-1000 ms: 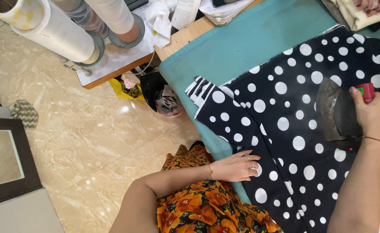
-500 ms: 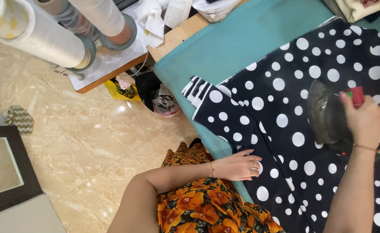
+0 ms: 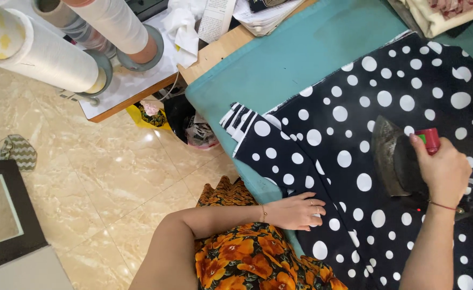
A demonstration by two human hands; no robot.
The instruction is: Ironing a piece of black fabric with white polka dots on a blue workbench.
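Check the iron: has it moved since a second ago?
Yes, slightly. Against the white dots of the polka-dot fabric, the iron under the right hand has slid a little left, toward the striped piece.

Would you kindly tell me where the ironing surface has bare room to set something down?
The teal padded surface is bare between the wooden table edge and the black white-dotted fabric. It is crowded where the right hand holds the dark iron and the left hand presses the fabric.

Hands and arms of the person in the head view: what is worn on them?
Both arms are bare, with no sleeves in view. The left hand has a thin gold bracelet at the wrist and rings on two fingers. The right hand has a thin red thread round the wrist. No gloves.
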